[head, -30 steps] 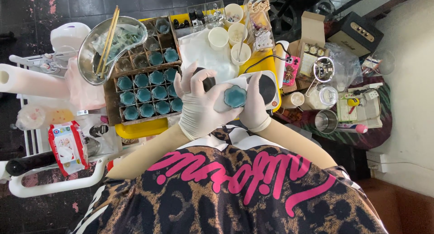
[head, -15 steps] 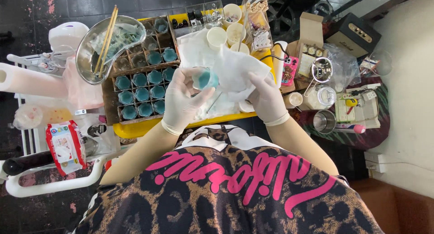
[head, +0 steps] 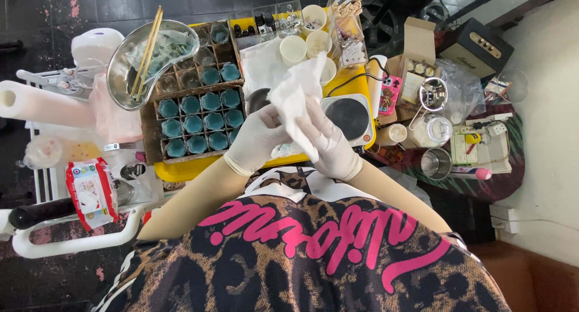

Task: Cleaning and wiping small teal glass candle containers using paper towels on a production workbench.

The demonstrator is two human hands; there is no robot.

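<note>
Far left of the yellow tray (head: 181, 167), a paper roll (head: 42, 105) lies on its side, with a red wipes pack (head: 91, 192) below it. Above the tray's left corner sits a steel bowl (head: 148, 62) with chopsticks (head: 146, 53) leaning in it. On the tray, a carton (head: 199, 116) holds rows of teal-filled jars. Just right of the carton, the left hand (head: 256, 140), gloved, curls its grip around something small; I cannot tell what, the cloth hides it. The white cloth (head: 295, 101) stands up between both hands, over the tray's middle. The right hand (head: 329, 143), gloved too, pinches the cloth's lower edge, touching the left. Behind it on the tray sits a hotplate (head: 350, 116). Right of the tray: a pink phone (head: 391, 95), a steel cup (head: 435, 163).
</note>
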